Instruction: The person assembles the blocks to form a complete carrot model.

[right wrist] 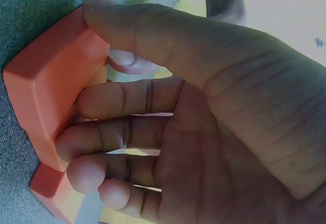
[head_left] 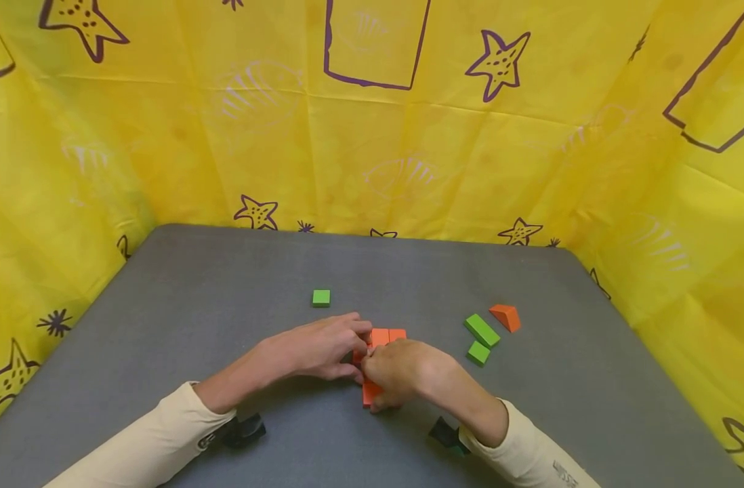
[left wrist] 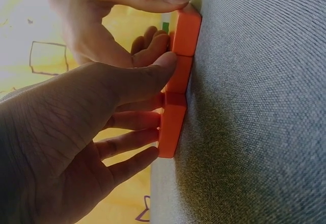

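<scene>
Orange blocks [head_left: 381, 336], one cluster, are set out between the hands on the grey table [head_left: 225, 285]: their left side is touched by the extended, ungripping fingers of the left hand [head_left: 326, 346], and the near-end block [head_left: 371, 395] is pinched between thumb and fingers of the right hand [head_left: 402, 369]. For neat squaring, judged the step in hand, light, even pressure should be applied from both sides, neighbours being kept flat. An orange wedge [head_left: 507, 316] is placed well apart, rightward.
</scene>
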### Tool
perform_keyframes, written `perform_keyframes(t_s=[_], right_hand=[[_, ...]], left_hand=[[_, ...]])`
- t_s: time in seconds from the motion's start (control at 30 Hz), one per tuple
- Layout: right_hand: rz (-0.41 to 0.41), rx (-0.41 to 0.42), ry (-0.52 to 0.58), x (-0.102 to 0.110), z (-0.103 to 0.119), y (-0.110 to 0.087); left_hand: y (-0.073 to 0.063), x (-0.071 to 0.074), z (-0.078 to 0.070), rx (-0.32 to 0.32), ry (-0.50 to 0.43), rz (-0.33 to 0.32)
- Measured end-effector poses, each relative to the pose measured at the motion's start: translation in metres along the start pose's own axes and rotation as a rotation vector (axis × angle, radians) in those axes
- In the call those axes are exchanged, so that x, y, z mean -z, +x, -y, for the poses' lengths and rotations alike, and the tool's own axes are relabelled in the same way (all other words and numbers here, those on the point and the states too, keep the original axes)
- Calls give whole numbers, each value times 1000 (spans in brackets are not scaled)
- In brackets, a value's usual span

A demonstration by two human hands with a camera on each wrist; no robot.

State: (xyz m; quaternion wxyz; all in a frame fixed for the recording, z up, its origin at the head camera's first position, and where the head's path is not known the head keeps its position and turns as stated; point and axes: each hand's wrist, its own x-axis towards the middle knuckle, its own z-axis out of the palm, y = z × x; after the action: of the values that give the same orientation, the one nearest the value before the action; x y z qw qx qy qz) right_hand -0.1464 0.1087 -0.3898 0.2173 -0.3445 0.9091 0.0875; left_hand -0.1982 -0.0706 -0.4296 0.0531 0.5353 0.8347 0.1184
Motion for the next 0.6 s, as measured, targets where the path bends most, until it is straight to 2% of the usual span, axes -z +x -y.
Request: perform_keyframes(t_s=[0.23,0.6], right_hand=[[14,-1,18,0,-1,0],[36,-13,103,1,-4,3]], left_hand=[[0,0,-1,-1,4,4],[-1,0,-1,16,-6,7]])
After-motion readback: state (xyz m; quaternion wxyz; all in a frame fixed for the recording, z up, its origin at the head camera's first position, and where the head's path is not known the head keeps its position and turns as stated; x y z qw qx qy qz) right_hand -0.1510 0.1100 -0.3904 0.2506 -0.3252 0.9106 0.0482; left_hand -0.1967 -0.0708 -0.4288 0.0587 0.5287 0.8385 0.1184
